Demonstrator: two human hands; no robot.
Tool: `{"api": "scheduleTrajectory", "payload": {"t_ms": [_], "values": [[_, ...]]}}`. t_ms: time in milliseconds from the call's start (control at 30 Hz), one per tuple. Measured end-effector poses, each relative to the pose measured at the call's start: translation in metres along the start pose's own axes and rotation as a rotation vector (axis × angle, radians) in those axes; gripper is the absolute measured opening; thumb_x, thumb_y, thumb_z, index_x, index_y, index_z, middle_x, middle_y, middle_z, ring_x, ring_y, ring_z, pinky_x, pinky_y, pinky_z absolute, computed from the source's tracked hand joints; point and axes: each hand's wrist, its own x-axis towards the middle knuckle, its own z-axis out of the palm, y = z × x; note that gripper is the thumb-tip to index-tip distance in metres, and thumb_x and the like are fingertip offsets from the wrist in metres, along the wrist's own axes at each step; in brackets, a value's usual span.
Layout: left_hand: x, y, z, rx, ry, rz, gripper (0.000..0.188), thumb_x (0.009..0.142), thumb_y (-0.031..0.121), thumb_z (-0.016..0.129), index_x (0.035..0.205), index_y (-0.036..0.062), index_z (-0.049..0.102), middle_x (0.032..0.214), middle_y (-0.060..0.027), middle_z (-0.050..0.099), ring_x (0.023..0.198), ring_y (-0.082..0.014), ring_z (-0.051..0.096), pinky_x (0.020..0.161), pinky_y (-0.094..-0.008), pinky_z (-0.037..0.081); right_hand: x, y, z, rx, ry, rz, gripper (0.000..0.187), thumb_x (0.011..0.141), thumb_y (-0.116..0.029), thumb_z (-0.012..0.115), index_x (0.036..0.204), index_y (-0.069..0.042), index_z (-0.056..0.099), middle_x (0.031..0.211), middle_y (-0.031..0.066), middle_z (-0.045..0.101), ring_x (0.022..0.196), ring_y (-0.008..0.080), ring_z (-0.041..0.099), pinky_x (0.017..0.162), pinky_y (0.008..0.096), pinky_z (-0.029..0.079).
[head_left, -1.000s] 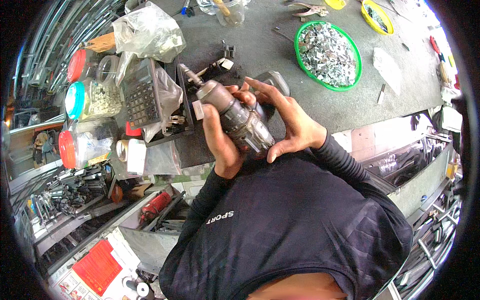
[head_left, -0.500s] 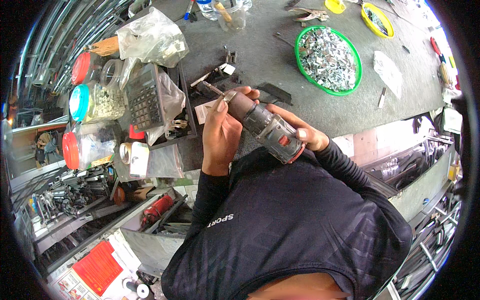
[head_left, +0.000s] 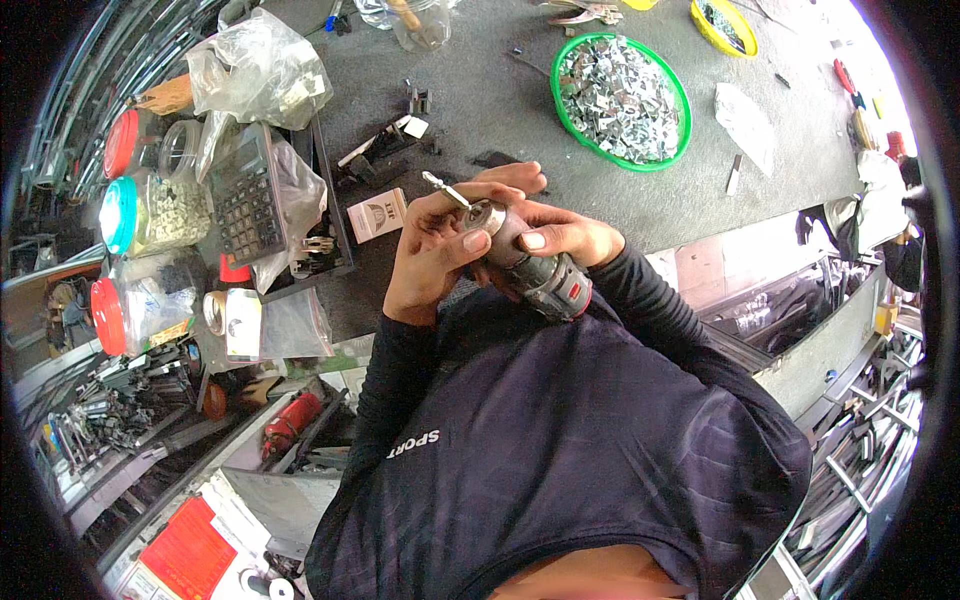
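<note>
Fingers (head_left: 515, 180) are gripping a power drill (head_left: 530, 268), I'm seeing: the left hand (head_left: 418, 265) is curling round its front, the right hand (head_left: 585, 237) is clasping behind; a silver bit (head_left: 446, 190) is jutting beside the left fingers.

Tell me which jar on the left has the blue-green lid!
The middle jar of the three lidded ones, holding small pale pieces. Its lid is turquoise; the top jar and bottom jar have red lids.

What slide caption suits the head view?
Left hand and right hand hold a drill at a cluttered workbench.
</note>
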Motion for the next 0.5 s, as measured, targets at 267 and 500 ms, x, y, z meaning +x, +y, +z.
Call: {"api": "scheduleTrajectory", "payload": {"t_ms": [267,500], "values": [[-0.005,0.001,0.005,-0.062,-0.013,0.025,0.049,0.098,0.024,0.085,0.138,-0.0035,0.077,0.160,-0.0320,0.064,0.155,-0.0430,0.057,0.132,-0.0524,0.039,-0.024,0.000,0.007,-0.595,0.279,-0.155,0.071,0.110,-0.042,0.079,0.165,-0.001,0.058,0.158,0.0155,0.066,0.151,0.0263,0.056,0.131,0.0450,0.038],[-0.008,0.020,0.011,0.080,-0.012,-0.057,0.053,0.098,0.035,0.084,0.135,-0.0022,0.077,0.158,-0.0350,0.064,0.157,-0.0461,0.055,0.134,-0.0579,0.037,-0.017,0.000,0.032,-0.543,0.281,-0.375,0.062,0.110,-0.036,0.081,0.156,0.002,0.063,0.147,0.0128,0.072,0.139,0.0217,0.062,0.121,0.0423,0.047]]}}
